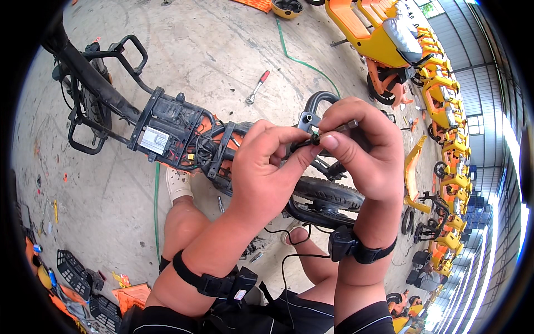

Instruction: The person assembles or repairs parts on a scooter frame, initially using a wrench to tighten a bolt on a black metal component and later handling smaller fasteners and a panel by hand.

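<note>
Close together above the rear of a stripped scooter frame [225, 146], both my hands pinch at one small dark piece [315, 138] with a greenish tint. It looks like the end of a black cable, but its kind is too small to make out. My left hand [264, 170] is closed, thumb and forefinger on its left side. My right hand [370, 150] is closed too, thumb and fingers meeting at its right side. From among the right fingers sticks a short silver metal tip [351, 124]. Behind the fingertips is a metal bracket [307, 118] with a round hole.
A rear wheel [328, 192] lies below my hands. On the concrete floor rest a red-handled ratchet [258, 87] and a green hose [303, 60]. Yellow scooters [378, 39] line the right side. Black plastic crates [75, 273] and orange parts [132, 295] lie lower left.
</note>
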The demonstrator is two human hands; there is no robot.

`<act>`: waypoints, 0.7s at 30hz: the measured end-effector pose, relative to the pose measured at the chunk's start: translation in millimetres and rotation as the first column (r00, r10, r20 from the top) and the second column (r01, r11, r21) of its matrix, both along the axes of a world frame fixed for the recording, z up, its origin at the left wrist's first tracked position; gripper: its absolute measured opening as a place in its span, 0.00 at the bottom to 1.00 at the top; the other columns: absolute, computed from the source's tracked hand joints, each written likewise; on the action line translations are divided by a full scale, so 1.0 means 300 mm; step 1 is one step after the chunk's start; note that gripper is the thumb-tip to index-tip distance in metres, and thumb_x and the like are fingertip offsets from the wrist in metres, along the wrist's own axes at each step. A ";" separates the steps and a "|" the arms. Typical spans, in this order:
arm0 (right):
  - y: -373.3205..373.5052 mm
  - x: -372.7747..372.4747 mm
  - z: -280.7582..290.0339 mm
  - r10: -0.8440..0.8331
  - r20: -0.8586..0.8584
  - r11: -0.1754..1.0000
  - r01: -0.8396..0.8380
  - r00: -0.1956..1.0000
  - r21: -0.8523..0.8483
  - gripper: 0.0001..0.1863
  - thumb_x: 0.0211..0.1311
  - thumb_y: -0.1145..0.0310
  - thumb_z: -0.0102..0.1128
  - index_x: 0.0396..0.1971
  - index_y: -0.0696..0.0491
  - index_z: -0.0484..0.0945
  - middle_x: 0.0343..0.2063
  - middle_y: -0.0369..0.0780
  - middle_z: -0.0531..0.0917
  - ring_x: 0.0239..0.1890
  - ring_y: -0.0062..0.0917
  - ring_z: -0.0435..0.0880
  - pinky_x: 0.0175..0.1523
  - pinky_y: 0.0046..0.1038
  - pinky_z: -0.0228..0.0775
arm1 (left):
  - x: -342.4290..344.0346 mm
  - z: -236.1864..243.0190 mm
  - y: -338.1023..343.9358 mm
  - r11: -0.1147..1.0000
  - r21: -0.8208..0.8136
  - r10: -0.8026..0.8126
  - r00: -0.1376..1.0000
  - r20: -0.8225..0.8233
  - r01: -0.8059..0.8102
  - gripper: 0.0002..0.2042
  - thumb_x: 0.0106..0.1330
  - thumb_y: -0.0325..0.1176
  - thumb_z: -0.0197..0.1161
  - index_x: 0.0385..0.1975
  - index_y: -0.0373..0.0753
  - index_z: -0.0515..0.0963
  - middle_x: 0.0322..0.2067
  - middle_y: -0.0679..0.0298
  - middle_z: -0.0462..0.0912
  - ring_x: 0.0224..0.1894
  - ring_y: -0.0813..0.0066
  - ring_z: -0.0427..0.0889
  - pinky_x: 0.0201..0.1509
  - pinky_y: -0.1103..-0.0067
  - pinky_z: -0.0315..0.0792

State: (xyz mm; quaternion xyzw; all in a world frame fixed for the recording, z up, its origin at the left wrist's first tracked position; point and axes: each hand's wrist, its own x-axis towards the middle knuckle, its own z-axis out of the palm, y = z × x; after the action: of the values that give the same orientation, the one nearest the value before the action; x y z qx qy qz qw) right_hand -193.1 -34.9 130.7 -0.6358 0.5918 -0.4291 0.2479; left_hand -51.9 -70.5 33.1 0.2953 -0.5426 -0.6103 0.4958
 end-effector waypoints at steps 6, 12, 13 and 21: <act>0.004 -0.011 0.001 0.000 0.015 1.000 0.000 1.000 0.015 0.08 0.55 0.74 0.73 0.32 0.56 0.81 0.25 0.28 0.77 0.19 0.06 0.61 0.24 0.15 0.50 | 0.010 0.001 0.000 0.985 -0.158 0.072 0.997 0.033 -0.066 0.10 0.57 0.27 0.75 0.38 0.40 0.85 0.28 0.71 0.71 0.26 0.84 0.65 0.26 0.85 0.61; 0.006 -0.017 -0.004 -0.046 -0.031 0.999 0.046 0.998 0.029 0.11 0.54 0.69 0.76 0.28 0.55 0.80 0.19 0.25 0.73 0.20 0.06 0.60 0.23 0.15 0.48 | 0.020 0.000 0.011 0.980 -0.184 0.080 0.997 0.020 -0.075 0.10 0.58 0.29 0.75 0.38 0.39 0.85 0.29 0.69 0.72 0.27 0.82 0.66 0.26 0.83 0.61; 0.003 -0.016 -0.010 -0.044 -0.031 0.998 0.045 0.999 0.032 0.11 0.54 0.69 0.77 0.28 0.55 0.80 0.18 0.25 0.72 0.20 0.06 0.60 0.23 0.15 0.48 | 0.027 0.000 0.011 0.981 -0.179 0.082 0.996 0.026 -0.076 0.10 0.58 0.29 0.75 0.39 0.39 0.85 0.29 0.69 0.72 0.27 0.82 0.67 0.27 0.83 0.61; -0.007 -0.022 -0.022 0.105 0.005 0.994 -0.105 0.994 0.015 0.11 0.54 0.70 0.76 0.27 0.56 0.79 0.21 0.28 0.74 0.22 0.08 0.64 0.26 0.16 0.54 | 0.082 0.009 0.023 0.990 -0.143 0.023 0.999 0.025 -0.019 0.11 0.59 0.30 0.74 0.41 0.38 0.85 0.30 0.67 0.73 0.28 0.79 0.69 0.29 0.81 0.63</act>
State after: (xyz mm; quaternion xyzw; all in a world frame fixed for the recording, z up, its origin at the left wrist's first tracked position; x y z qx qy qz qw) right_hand -199.5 -37.0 124.1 -0.6634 0.5602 -0.4121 0.2762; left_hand -27.4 -63.5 35.7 0.2731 -0.5882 -0.5607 0.5148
